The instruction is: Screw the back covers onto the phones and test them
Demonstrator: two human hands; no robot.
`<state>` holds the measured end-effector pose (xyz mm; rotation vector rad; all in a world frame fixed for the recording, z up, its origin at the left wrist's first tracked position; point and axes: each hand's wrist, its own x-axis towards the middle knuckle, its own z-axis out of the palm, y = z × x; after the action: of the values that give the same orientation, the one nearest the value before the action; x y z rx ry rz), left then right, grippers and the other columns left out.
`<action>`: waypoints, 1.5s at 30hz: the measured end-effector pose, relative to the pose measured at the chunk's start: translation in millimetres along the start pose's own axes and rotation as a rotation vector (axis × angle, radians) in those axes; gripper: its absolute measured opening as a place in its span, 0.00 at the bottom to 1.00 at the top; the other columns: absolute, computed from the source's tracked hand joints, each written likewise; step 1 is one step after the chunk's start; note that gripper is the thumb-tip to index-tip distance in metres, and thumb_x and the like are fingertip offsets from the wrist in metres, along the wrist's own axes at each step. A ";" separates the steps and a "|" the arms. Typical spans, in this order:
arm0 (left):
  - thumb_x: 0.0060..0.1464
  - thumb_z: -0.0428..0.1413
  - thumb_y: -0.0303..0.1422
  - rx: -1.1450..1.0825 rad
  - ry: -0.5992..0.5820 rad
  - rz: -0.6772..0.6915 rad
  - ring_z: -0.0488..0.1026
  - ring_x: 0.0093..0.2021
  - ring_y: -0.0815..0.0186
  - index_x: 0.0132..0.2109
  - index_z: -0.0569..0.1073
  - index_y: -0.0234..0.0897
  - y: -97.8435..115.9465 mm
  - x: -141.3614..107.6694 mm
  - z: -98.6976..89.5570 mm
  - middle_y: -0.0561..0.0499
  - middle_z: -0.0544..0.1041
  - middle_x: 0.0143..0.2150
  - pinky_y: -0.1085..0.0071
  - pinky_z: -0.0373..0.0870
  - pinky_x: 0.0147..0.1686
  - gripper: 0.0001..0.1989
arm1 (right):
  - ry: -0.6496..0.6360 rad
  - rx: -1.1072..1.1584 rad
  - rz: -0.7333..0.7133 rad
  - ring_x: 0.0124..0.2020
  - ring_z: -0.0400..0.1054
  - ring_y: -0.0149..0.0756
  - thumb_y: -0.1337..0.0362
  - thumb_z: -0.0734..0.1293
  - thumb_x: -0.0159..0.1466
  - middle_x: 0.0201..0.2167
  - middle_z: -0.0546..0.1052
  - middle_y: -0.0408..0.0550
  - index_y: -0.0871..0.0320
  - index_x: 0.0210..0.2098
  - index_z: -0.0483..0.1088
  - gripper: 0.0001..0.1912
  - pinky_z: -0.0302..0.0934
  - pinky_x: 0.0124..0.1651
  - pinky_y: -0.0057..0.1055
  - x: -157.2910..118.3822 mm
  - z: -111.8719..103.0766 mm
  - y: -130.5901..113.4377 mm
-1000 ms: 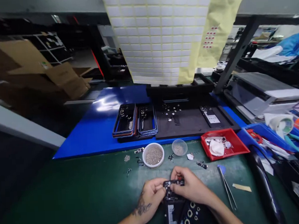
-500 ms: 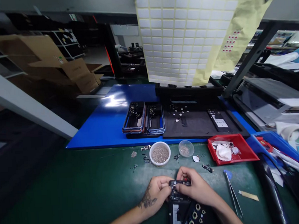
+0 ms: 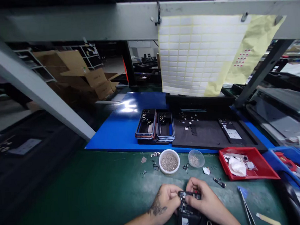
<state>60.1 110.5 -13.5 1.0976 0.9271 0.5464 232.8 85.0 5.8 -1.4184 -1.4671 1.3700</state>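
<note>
At the bottom centre I see an opened phone (image 3: 185, 208) with its circuit board bare at the top end. My left hand (image 3: 166, 203) grips its upper left edge, fingers curled and thumb near the board. Across the upper right corner, my right hand (image 3: 204, 197) is closed, its thumb pressed on the board and fingers behind the edge. Whether a small part sits under that thumb is hidden. A black piece with gold camera rings (image 3: 209, 224) lies beside the phone's lower half, partly cut off by the frame.
Beyond the hands stand a white tub of screws (image 3: 178, 160) and a clear dish (image 3: 196, 160). Tweezers (image 3: 246, 206) and a red bin (image 3: 258, 164) lie to the right. Stacked phone frames (image 3: 146, 137) rest on the blue mat (image 3: 111, 134). A label sheet (image 3: 194, 56) hangs above.
My view has tilted up and swung left, so the whole bench appears lower and further right. Both hands keep their grip on the phone, with little visible finger movement.
</note>
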 end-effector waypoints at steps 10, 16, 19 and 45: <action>0.35 0.53 0.34 0.010 0.084 -0.048 0.65 0.16 0.69 0.28 0.72 0.31 -2.8 3.8 3.8 0.53 0.70 0.17 0.75 0.63 0.18 0.12 | -0.084 -0.030 -0.054 0.26 0.58 0.34 0.62 0.64 0.55 0.22 0.62 0.39 0.57 0.27 0.60 0.07 0.52 0.30 0.29 5.8 0.1 18.6; 0.36 0.54 0.34 0.035 0.086 -0.004 0.63 0.16 0.70 0.26 0.72 0.30 0.0 1.0 2.7 0.54 0.68 0.16 0.77 0.59 0.16 0.10 | -0.106 -0.044 -0.060 0.26 0.58 0.33 0.63 0.63 0.55 0.22 0.61 0.39 0.57 0.26 0.59 0.07 0.51 0.30 0.29 6.5 0.0 11.1; 0.39 0.54 0.34 0.040 0.053 0.023 0.65 0.18 0.69 0.29 0.73 0.28 2.0 -2.6 1.6 0.51 0.71 0.19 0.75 0.61 0.19 0.12 | -0.065 -0.032 -0.046 0.27 0.58 0.34 0.64 0.64 0.55 0.23 0.62 0.39 0.58 0.26 0.60 0.07 0.52 0.31 0.29 2.4 0.5 0.7; 0.47 0.54 0.32 0.156 -0.137 0.051 0.66 0.21 0.69 0.30 0.73 0.30 24.7 -8.4 -4.2 0.51 0.71 0.20 0.76 0.61 0.22 0.08 | 0.002 0.096 -0.046 0.26 0.58 0.29 0.74 0.66 0.49 0.22 0.65 0.37 0.59 0.26 0.64 0.07 0.52 0.30 0.26 -5.6 -3.7 -15.7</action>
<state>53.6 115.7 11.6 1.2860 0.8339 0.4400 233.3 82.7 22.8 -1.3171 -1.4051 1.3915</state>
